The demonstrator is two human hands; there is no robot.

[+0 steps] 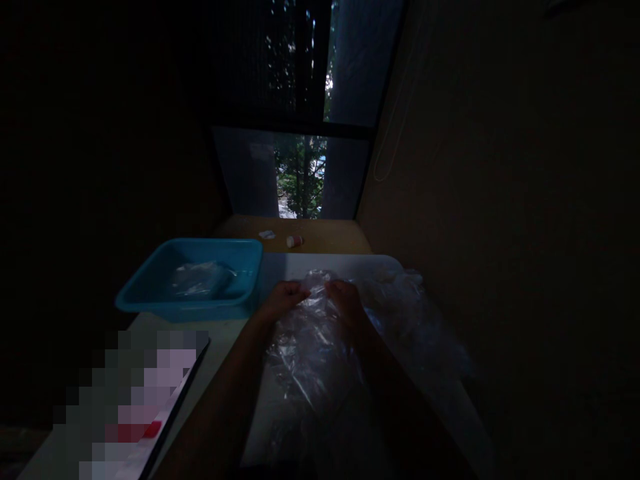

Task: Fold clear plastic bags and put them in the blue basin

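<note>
A crinkled clear plastic bag (315, 347) hangs down from my two hands above the white table (285, 263). My left hand (286, 298) pinches its upper left side between thumb and fingers. On the other side, my right hand (345, 298) grips the upper right edge, a short gap away from the left. More crumpled clear plastic (405, 307) lies on the table just right of my right hand. The dim light hides whether the bag contains anything.
A blue plastic basin (240, 308) stands at the table's left back, with clear plastic packaging (200, 277) inside. In front of it lies a flat, blurred-out screen or tablet (170, 380). A small container (295, 241) and white scrap (267, 235) rest on the wooden sill (330, 233).
</note>
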